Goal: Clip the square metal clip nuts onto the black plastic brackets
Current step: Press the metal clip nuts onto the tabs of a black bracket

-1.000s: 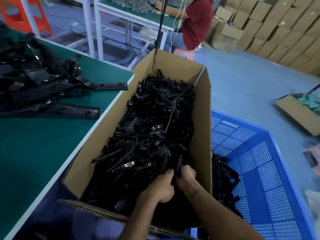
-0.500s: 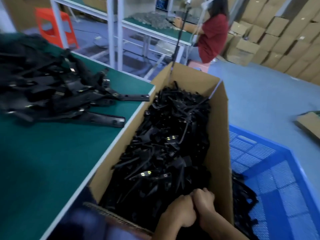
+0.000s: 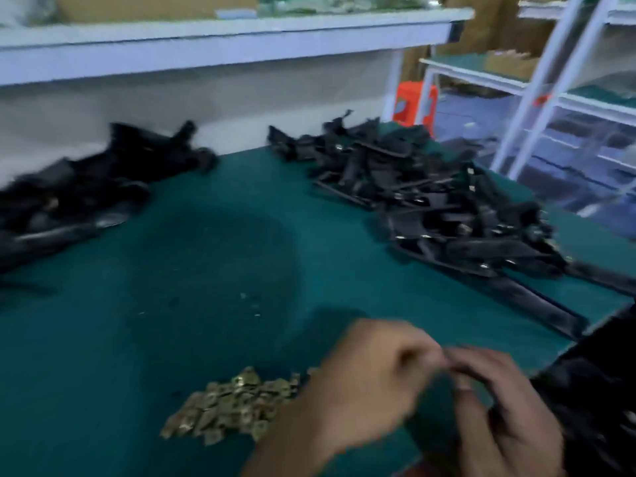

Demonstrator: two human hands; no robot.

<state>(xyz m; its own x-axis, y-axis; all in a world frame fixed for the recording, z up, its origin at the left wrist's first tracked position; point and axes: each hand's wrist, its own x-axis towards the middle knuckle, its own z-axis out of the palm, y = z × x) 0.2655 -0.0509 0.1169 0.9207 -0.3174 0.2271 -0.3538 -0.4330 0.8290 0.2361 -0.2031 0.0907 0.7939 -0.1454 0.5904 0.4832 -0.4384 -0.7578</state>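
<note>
The heap of clip nuts [image 3: 237,404] lay on the green tabletop [image 3: 213,256] at the near edge, brassy and loose, spreading roughly left to right. It sat just beside the left hand [image 3: 358,383], to that hand's left and a little nearer the person, with the heap's right edge running under or against the wrist; which of the two, the blur did not show. The left hand was therefore plainly the nearer one for picking up a nut, needing only a short reach leftward and down.

The right hand [image 3: 495,407] hovered on the far side of the left from the heap, its fingertips meeting the left hand's over the tabletop. Both grips were curled inward toward each other, but motion blur hid whether anything small was pinched between them, so I could not tell if either held a nut or a bracket.

The black plastic brackets lay farther out. One pile [image 3: 444,208] stood to the right and beyond the hands, its longest pieces angled from upper left down toward the right hand, the closest bracket end [image 3: 557,318] near that hand. A second pile [image 3: 79,194] lay well apart at the far left. By my judgement, the right hand was better placed to fetch a bracket while the left took a nut.

An orange stool [image 3: 413,101] stood behind the tabletop.
</note>
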